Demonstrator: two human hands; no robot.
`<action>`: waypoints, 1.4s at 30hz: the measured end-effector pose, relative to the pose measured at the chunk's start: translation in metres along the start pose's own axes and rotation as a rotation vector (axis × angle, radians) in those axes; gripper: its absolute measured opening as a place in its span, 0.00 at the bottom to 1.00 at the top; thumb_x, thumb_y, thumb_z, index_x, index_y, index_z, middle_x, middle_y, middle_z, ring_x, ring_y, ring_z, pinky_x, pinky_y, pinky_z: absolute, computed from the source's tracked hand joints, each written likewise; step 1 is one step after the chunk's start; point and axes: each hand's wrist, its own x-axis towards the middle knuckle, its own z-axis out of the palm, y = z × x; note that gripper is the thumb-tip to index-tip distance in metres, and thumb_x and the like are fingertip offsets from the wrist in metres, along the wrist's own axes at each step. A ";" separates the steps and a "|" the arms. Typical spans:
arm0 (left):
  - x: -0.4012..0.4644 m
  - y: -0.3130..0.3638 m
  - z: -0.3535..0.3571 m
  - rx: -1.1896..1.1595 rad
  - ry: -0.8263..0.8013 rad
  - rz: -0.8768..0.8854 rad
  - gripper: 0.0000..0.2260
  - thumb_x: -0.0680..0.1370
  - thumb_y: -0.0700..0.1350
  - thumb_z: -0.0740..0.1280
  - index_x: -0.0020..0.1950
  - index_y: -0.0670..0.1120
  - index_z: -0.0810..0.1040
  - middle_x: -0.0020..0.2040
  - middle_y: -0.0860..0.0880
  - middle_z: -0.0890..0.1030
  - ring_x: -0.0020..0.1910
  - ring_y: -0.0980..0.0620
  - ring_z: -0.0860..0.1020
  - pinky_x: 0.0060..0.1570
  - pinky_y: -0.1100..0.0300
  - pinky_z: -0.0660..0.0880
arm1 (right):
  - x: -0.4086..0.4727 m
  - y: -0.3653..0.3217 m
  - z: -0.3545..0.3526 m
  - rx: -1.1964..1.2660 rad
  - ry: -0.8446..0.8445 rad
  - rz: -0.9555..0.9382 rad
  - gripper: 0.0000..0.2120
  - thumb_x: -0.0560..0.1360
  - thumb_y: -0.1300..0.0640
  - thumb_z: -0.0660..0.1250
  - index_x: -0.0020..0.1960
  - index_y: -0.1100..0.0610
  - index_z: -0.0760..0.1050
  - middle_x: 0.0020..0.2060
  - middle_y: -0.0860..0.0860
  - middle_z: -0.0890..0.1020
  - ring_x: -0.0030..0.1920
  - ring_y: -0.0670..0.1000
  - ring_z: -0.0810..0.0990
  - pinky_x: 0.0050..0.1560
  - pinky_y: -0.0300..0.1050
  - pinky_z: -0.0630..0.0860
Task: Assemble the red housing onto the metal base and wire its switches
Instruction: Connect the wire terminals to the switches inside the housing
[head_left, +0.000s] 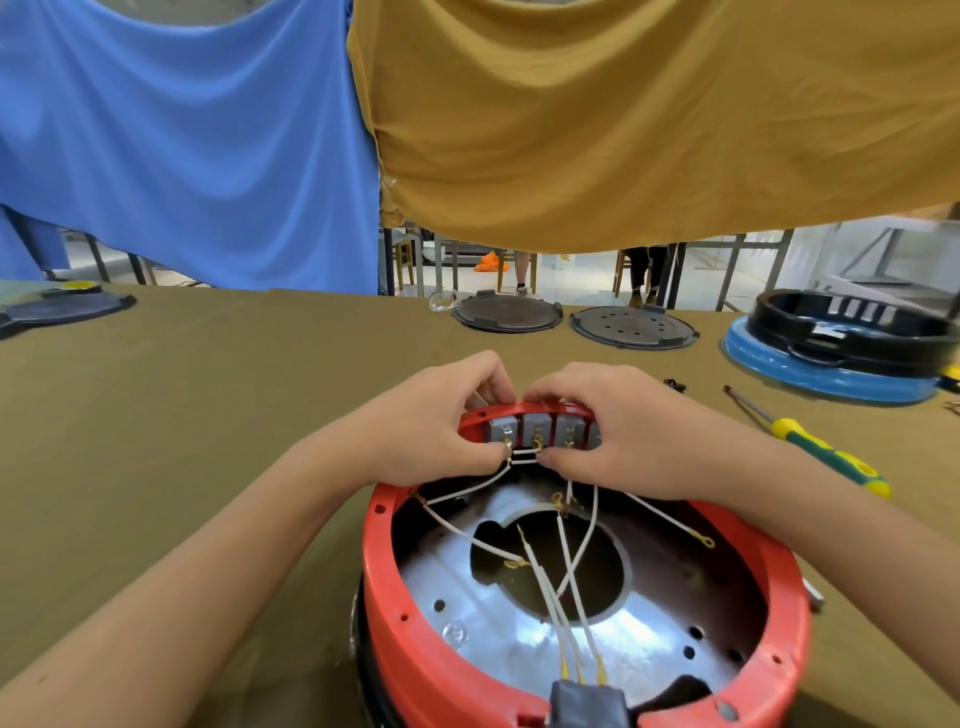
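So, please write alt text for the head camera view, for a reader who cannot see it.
Both hands, left hand and right hand, pinch thin white wires at three grey switches on the far rim of a round red plastic housing over a shiny metal base. A yellow-green screwdriver lies to the right.

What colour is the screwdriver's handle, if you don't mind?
The screwdriver handle is yellow and green, seen in the head view.

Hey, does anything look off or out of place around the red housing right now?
Nothing looks damaged or spilled. Several white wires lie loose across the metal base inside the red housing, their ring ends unattached, while both hands work at the switches.
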 end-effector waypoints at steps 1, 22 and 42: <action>0.000 0.000 0.000 0.005 0.003 0.002 0.13 0.72 0.43 0.73 0.53 0.51 0.73 0.49 0.55 0.81 0.48 0.58 0.80 0.46 0.64 0.76 | 0.000 -0.001 0.000 -0.014 -0.005 -0.003 0.19 0.74 0.48 0.71 0.64 0.46 0.75 0.49 0.43 0.78 0.47 0.42 0.76 0.47 0.40 0.75; 0.002 -0.003 0.001 0.038 0.052 -0.020 0.18 0.70 0.50 0.76 0.52 0.58 0.71 0.48 0.58 0.80 0.48 0.64 0.77 0.44 0.73 0.73 | 0.002 0.001 0.002 -0.089 -0.041 -0.007 0.20 0.76 0.43 0.68 0.63 0.52 0.75 0.51 0.47 0.77 0.48 0.47 0.76 0.50 0.43 0.74; 0.001 -0.011 -0.004 -0.265 -0.034 -0.080 0.10 0.72 0.53 0.75 0.51 0.61 0.81 0.45 0.56 0.85 0.42 0.53 0.84 0.41 0.64 0.79 | -0.024 0.082 -0.043 0.583 0.303 0.659 0.06 0.79 0.59 0.66 0.52 0.60 0.80 0.46 0.57 0.84 0.40 0.49 0.80 0.38 0.38 0.79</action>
